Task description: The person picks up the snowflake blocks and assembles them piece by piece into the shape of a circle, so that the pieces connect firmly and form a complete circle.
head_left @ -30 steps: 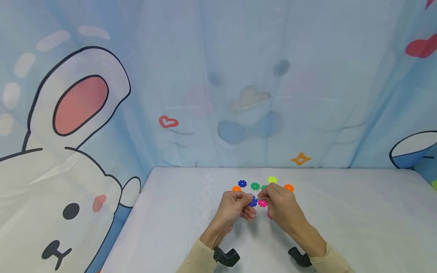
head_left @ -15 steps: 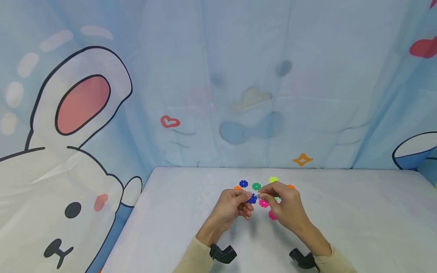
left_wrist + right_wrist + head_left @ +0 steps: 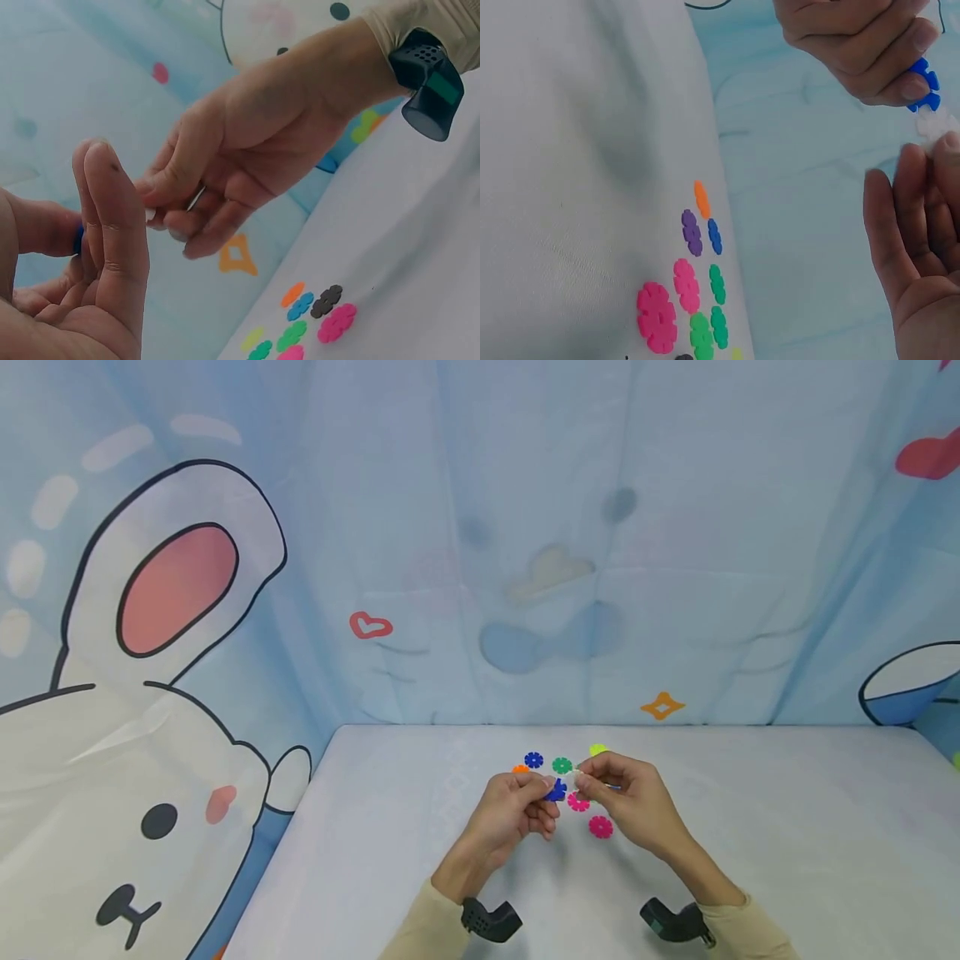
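In the head view my left hand pinches a blue snowflake disc with notched edges between thumb and fingers. Facing it, my right hand pinches a small white, see-through snowflake disc by its edge. From the right wrist camera, the white disc sits right at the edge of the blue one, and my fingers hide part of each. Both hands are raised over the table. In the left wrist view the blue disc is mostly covered by my left thumb and fingers.
Several loose snowflake discs lie on the white table below and behind my hands, among them a pink one, a green one and a purple one. A printed curtain stands along the table's back edge.
My right hand has drawn a little to the right, bringing the lower pink disc into full view. The blue disc has turned slightly in my left hand, which has hardly moved.
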Demonstrator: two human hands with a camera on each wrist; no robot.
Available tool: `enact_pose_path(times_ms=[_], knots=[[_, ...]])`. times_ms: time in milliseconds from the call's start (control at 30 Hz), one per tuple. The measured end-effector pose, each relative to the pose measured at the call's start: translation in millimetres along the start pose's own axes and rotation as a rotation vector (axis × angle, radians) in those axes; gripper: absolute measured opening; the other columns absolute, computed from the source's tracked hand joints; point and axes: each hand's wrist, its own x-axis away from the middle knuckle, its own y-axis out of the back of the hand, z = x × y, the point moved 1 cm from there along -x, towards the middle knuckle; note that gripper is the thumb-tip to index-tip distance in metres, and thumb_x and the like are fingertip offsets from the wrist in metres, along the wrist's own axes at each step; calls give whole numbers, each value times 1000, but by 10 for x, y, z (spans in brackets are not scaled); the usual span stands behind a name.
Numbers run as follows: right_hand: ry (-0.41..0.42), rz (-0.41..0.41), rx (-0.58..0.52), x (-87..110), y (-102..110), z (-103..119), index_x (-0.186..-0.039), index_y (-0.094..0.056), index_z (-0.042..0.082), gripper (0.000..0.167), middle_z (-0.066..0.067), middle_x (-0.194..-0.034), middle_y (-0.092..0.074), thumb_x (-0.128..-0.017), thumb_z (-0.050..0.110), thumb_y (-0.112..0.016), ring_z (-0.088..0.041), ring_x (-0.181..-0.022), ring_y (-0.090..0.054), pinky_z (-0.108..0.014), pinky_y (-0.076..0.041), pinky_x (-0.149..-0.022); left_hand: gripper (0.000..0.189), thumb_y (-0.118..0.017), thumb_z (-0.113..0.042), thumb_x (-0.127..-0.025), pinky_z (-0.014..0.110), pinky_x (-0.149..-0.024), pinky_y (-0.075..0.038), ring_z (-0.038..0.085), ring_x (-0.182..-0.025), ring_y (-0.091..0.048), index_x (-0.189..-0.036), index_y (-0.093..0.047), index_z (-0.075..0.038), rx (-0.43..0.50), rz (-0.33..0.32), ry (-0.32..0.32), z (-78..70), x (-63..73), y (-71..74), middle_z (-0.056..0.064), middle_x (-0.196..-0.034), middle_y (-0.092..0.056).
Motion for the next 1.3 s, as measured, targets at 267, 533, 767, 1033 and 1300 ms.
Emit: enact_pose_path(times_ms=[267, 533, 767, 1033, 1300], knots=[[53, -14, 22, -3, -5, -35, -105, -67, 6, 4, -6, -90, -70, -103, 9, -69, -21, -79, -69, -23, -59, -66, 21, -64, -18, -106, 22, -61, -61, 8, -59, -63, -102, -70, 2, -3, -8, -7, 6, -4, -2, 1, -73, -70], [119, -45, 39, 2, -7, -2, -104, -68, 6, 5, -2, -90, -70, -101, 7, -72, -16, -80, -70, -16, -60, -79, 22, -64, -19, -106, 22, -61, -61, 9, -60, -63, -102, -70, 2, 1, -5, -8, 7, -6, 2, 1, -73, -70], [148, -53, 56, 5, -22, 11, -102, -69, 8, 6, 1, -87, -70, -100, 4, -72, -16, -77, -68, -17, -60, -77, 21, -65, -18, -105, 22, -60, -61, 8, -58, -63, -101, -70, 2, 0, 7, -15, 0, -5, -5, 1, -73, -70], [215, -155, 155, 17, -89, 53, -96, -71, 7, 14, 5, -83, -70, -91, -4, -78, -12, -76, -72, -12, -57, -83, 21, -67, -16, -104, 23, -57, -61, 8, -55, -66, -100, -72, 4, -9, -22, -44, -16, 7, -23, 2, -69, -72], [305, -231, 173, 26, -133, 65, -89, -72, 5, 20, 3, -78, -73, -82, -11, -83, -8, -69, -70, -4, -53, -79, 20, -66, -11, -104, 24, -53, -61, 8, -51, -67, -98, -72, 7, -15, -48, -70, 0, -10, -31, 3, -66, -72]])
